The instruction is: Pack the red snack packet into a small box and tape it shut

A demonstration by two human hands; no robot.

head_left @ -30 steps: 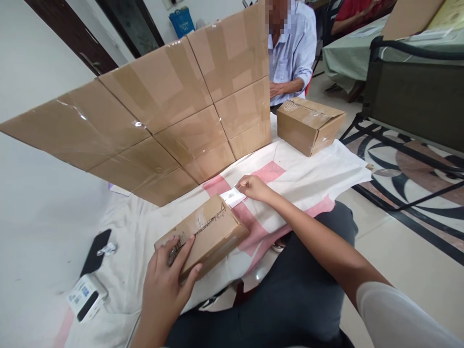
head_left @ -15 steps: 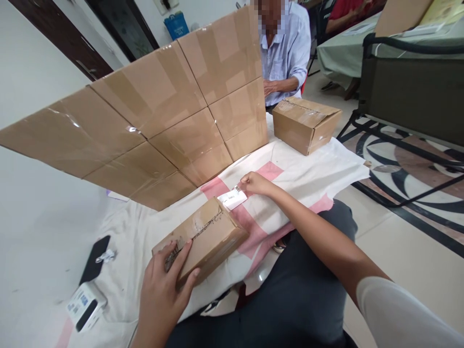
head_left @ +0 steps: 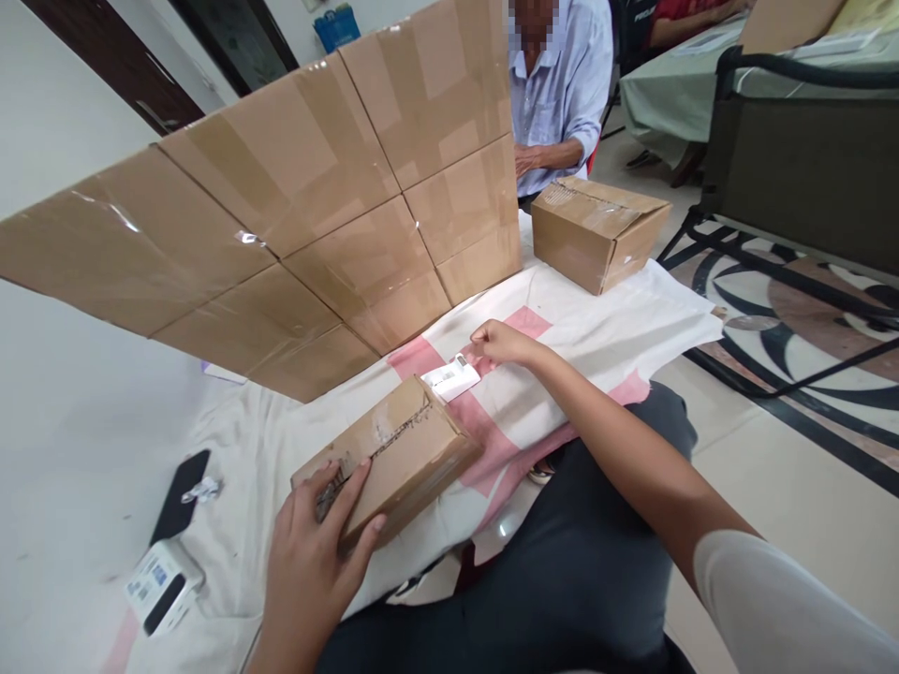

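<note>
Beside the white wall [head_left: 84,421], pink-patched cloth [head_left: 590,318] bears a box [head_left: 407,449].

Cardboard box [head_left: 404,454]: brown, oblong and low, with plain sides.
Box top: closed; a dark, rough seam runs lengthwise along it, with shiny clear tape over part of it. Dark marks show toward the left end, which is partly covered.
Box pose: flat on its base, long side slanting roughly along the near edge of the tabletop [head_left: 604,328].
Box place: close to that near edge, well apart from the right edge.
White packet [head_left: 449,379]: small, thin, with fine print and a dark patch at its upper right corner.
Packet place: just beside the box's right end; contact cannot be told.
</note>
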